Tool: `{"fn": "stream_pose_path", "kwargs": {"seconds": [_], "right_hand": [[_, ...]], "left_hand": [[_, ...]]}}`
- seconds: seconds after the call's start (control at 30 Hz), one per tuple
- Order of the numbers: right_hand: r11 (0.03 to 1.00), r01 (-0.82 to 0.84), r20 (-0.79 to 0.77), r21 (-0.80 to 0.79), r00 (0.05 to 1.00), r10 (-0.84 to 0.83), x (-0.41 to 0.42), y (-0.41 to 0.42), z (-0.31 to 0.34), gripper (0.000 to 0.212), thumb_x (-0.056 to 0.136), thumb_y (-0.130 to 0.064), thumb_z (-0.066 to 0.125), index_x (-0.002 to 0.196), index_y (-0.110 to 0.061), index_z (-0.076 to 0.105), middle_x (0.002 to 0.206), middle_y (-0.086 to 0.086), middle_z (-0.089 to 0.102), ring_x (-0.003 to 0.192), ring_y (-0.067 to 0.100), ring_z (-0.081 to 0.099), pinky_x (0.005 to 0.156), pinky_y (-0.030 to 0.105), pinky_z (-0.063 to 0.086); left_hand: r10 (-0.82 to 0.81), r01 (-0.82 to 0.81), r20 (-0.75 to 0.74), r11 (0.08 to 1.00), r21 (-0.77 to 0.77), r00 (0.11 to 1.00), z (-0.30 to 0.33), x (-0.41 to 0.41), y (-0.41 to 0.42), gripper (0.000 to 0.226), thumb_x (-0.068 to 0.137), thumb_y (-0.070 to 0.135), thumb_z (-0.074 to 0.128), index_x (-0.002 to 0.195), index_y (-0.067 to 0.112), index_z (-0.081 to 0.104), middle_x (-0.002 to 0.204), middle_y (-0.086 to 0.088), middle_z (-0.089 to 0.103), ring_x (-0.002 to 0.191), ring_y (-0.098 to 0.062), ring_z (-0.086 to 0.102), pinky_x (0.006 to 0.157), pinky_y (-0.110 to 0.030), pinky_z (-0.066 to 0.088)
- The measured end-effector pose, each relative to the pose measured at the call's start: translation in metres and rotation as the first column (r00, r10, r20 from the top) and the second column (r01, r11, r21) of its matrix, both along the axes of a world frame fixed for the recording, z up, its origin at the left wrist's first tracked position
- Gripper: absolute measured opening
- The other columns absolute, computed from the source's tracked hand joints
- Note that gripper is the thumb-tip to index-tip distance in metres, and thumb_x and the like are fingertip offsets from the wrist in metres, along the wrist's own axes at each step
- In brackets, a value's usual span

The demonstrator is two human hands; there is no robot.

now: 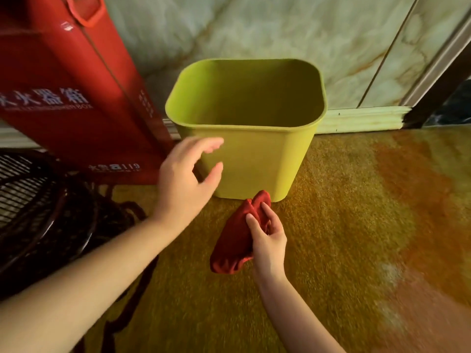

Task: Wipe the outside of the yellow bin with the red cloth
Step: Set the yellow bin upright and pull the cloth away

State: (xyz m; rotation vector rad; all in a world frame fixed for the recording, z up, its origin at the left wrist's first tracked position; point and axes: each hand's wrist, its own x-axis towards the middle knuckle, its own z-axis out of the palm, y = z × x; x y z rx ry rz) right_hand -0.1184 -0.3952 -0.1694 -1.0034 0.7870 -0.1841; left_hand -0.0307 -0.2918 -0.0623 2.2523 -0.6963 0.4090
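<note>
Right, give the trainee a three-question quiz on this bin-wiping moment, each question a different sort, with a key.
1. True or false: the red cloth is pressed flat against the rim of the yellow bin.
2. Which hand holds the cloth? A) left hand B) right hand C) both
3. Fill in: the red fire extinguisher box stands to the ____ of the bin in the head view.

Key
1. False: the cloth is bunched in the hand, low, near the bin's base.
2. B; the left hand is open, by the bin's near left corner.
3. left
</note>
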Motion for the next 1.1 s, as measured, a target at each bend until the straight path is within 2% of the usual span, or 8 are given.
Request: {"fn": "stream_pose_path", "kwargs": {"seconds": [0.03, 0.1, 0.17, 0.27, 0.43, 0.67, 0.93, 1.1], "right_hand": [[1.0, -0.012, 0.009, -0.001, 1.0, 0.012, -0.001, 0.004, 0.003, 0.036, 0.08, -0.016, 0.07, 0.104, -0.041, 0.06, 0.115, 0.0, 0.062, 0.106, 0.025, 0.063, 0.092, 0.049, 0.054], [0.999, -0.034, 0.023, 0.01, 0.999, 0.034, -0.003, 0.011, 0.007, 0.036, 0.08, -0.013, 0.071, 0.1, -0.04, 0.061, 0.114, 0.002, 0.064, 0.103, 0.026, 0.065, 0.09, 0.049, 0.055], [0.997, -0.068, 0.044, 0.033, 0.997, 0.066, -0.003, 0.017, 0.014, 0.035, 0.079, -0.011, 0.071, 0.099, -0.039, 0.062, 0.116, 0.005, 0.064, 0.102, 0.026, 0.067, 0.089, 0.047, 0.056], [0.991, -0.129, 0.084, 0.036, 0.989, 0.125, -0.003, 0.025, 0.027, 0.034, 0.081, -0.01, 0.069, 0.101, -0.036, 0.063, 0.114, 0.004, 0.066, 0.098, 0.023, 0.069, 0.085, 0.044, 0.058], [0.954, -0.3, 0.216, 0.012, 0.932, 0.291, 0.009, 0.028, 0.06, 0.032, 0.087, -0.006, 0.053, 0.11, -0.025, 0.067, 0.112, -0.001, 0.066, 0.084, 0.005, 0.069, 0.078, 0.037, 0.057], [0.805, -0.484, 0.293, -0.342, 0.759, 0.581, 0.055, 0.071, 0.122, 0.043, 0.079, 0.005, 0.062, 0.097, -0.034, 0.068, 0.112, 0.005, 0.066, 0.09, 0.019, 0.065, 0.075, 0.035, 0.054], [0.63, -0.542, 0.143, -0.556, 0.685, 0.715, 0.12, 0.177, 0.152, 0.031, 0.074, -0.006, 0.072, 0.1, -0.023, 0.068, 0.075, -0.003, 0.055, 0.071, 0.016, 0.054, 0.066, 0.037, 0.05], [0.524, -0.59, -0.059, -0.614, 0.697, 0.715, 0.152, 0.22, 0.128, 0.029, 0.071, -0.018, 0.076, 0.098, -0.024, 0.069, 0.099, 0.004, 0.065, 0.086, 0.027, 0.064, 0.082, 0.048, 0.056]], "left_hand": [[0.043, -0.049, -0.249, 0.999, -0.02, 0.968, -0.014, -0.015, 0.011, 0.047, 0.075, 0.02, 0.064, 0.121, 0.022, 0.053, 0.114, 0.003, 0.062, 0.104, -0.009, 0.057, 0.092, -0.027, 0.046], [0.058, -0.022, -0.69, 0.998, 0.06, 0.722, -0.038, -0.033, 0.03, 0.059, 0.071, 0.024, 0.07, 0.126, 0.026, 0.048, 0.118, 0.006, 0.06, 0.108, -0.006, 0.057, 0.089, -0.018, 0.044], [0.035, 0.004, -0.831, 0.999, 0.044, 0.556, -0.051, -0.038, 0.042, 0.054, 0.071, 0.021, 0.072, 0.122, 0.023, 0.054, 0.108, 0.007, 0.063, 0.096, 0.002, 0.058, 0.072, -0.003, 0.043], [-0.006, -0.085, -0.841, 0.994, -0.062, 0.541, -0.052, -0.04, 0.052, 0.043, 0.073, 0.009, 0.07, 0.114, 0.013, 0.06, 0.089, 0.011, 0.063, 0.081, 0.008, 0.057, 0.064, -0.001, 0.043], [-0.055, -0.262, -0.857, 0.94, -0.217, 0.512, -0.021, -0.03, 0.078, 0.035, 0.075, 0.003, 0.065, 0.109, 0.011, 0.063, 0.097, -0.008, 0.067, 0.086, -0.011, 0.063, 0.066, -0.011, 0.048], [-0.111, -0.336, -0.798, 0.866, -0.371, 0.593, 0.037, -0.011, 0.157, 0.025, 0.075, 0.005, 0.064, 0.091, 0.024, 0.069, 0.073, 0.013, 0.075, 0.074, -0.001, 0.068, 0.06, -0.015, 0.053], [0.037, -0.48, -0.818, 0.825, -0.3, 0.574, 0.07, 0.018, 0.27, 0.016, 0.075, 0.016, 0.067, 0.087, 0.025, 0.069, 0.067, 0.013, 0.074, 0.061, -0.002, 0.067, 0.051, -0.013, 0.049], [0.095, -0.568, -0.867, 0.789, -0.235, 0.49, 0.042, 0.038, 0.305, 0.02, 0.078, 0.016, 0.065, 0.098, 0.02, 0.066, 0.081, 0.004, 0.071, 0.07, -0.011, 0.065, 0.055, -0.018, 0.053]]}}
